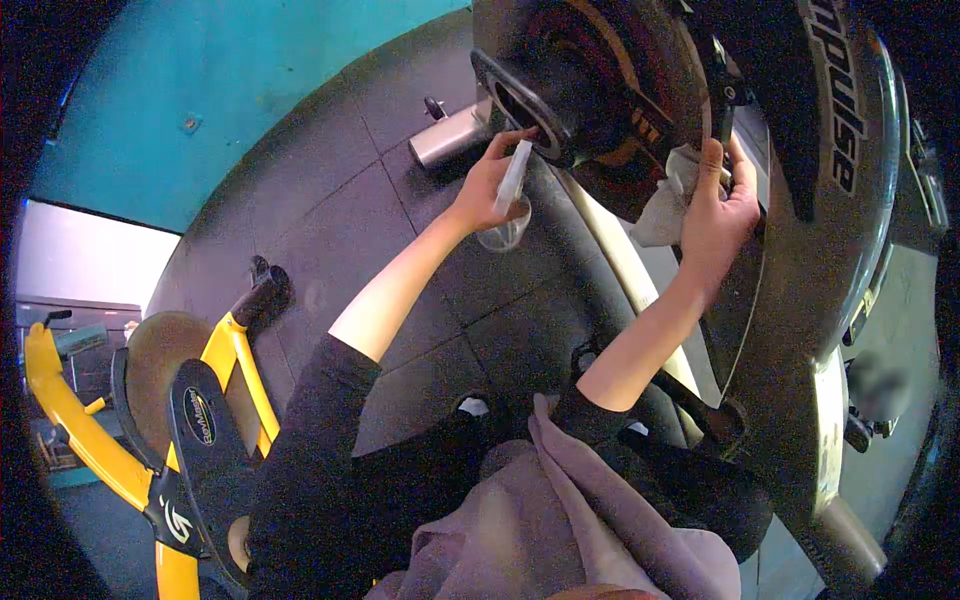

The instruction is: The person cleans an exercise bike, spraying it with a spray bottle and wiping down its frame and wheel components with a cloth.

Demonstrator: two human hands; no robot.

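My left hand (pixel 488 190) is closed around a clear plastic bottle (pixel 506 236) with a whitish upper part, held in front of a black-rimmed part of the exercise bike. A crumpled white cloth (pixel 664 208) is in my right hand (pixel 718 205), whose fingers are closed around it beside the dark flywheel housing (pixel 650 90). The right thumb lies along a dark upright part (pixel 727 115) of the bike; whether it presses on that part is unclear. Large "impulse" lettering (pixel 838 100) marks the bike's dark frame.
A yellow exercise bike (pixel 85 430) stands at the left. The bike's silver foot bar (pixel 450 137) rests on dark floor tiles (pixel 330 160). Behind is a teal wall (pixel 250 70). A grey cloth or garment (pixel 490 520) lies over my lap.
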